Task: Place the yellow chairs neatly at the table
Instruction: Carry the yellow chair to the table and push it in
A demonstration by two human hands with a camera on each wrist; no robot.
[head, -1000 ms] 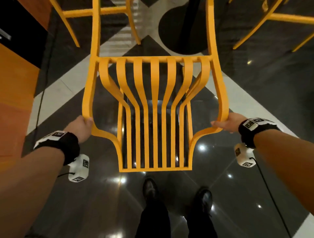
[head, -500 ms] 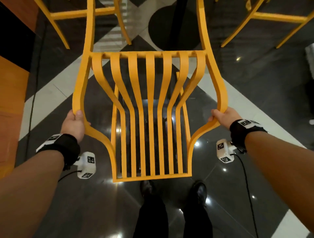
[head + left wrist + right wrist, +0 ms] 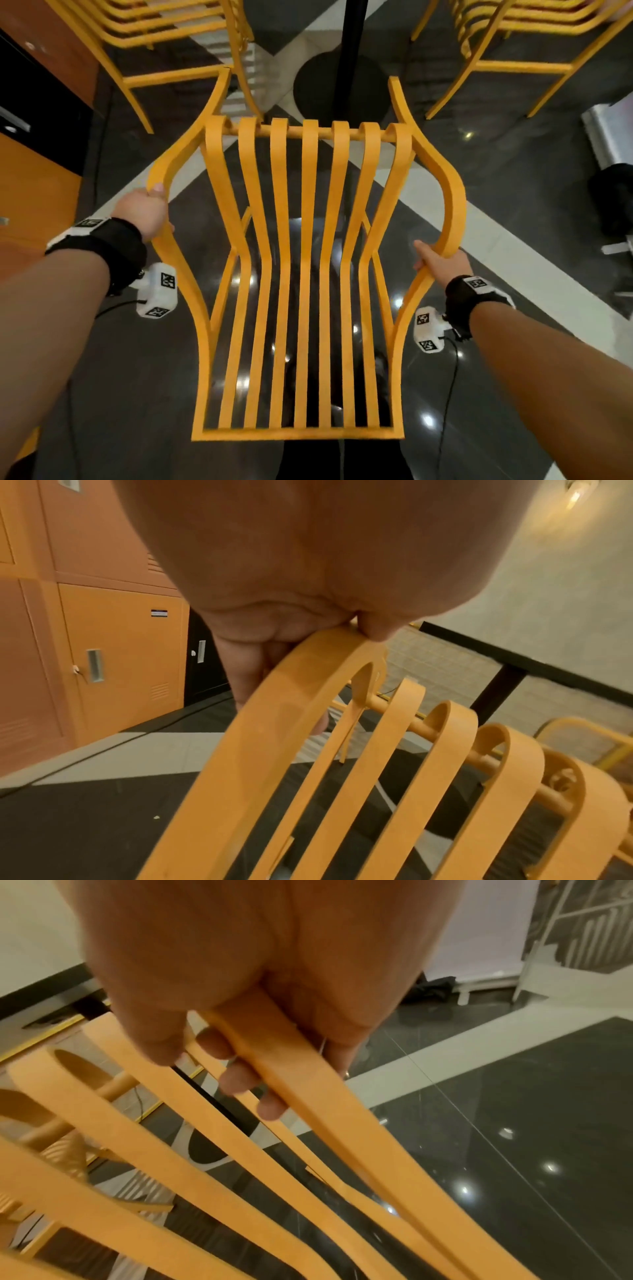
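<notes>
A yellow slatted chair [image 3: 310,274] hangs in front of me above the dark floor, its legs pointing away toward the table's black post [image 3: 349,58]. My left hand [image 3: 145,212] grips the chair's left side rail [image 3: 274,723]. My right hand [image 3: 442,262] grips the right side rail [image 3: 308,1085], fingers curled under it. Two more yellow chairs stand beyond, one at the upper left [image 3: 154,41] and one at the upper right [image 3: 524,41]. The tabletop shows as a black edge [image 3: 514,653] in the left wrist view.
Orange lockers [image 3: 113,647] line the left side. The table's round black base [image 3: 339,85] sits on a white floor stripe [image 3: 513,233]. A dark bag [image 3: 613,198] and a silver box [image 3: 609,137] lie at the right. My shoes show dimly through the slats.
The chair has moved forward toward the table post and tipped, its far end now closer to the base. Both hands kept their grip on the side rails.
</notes>
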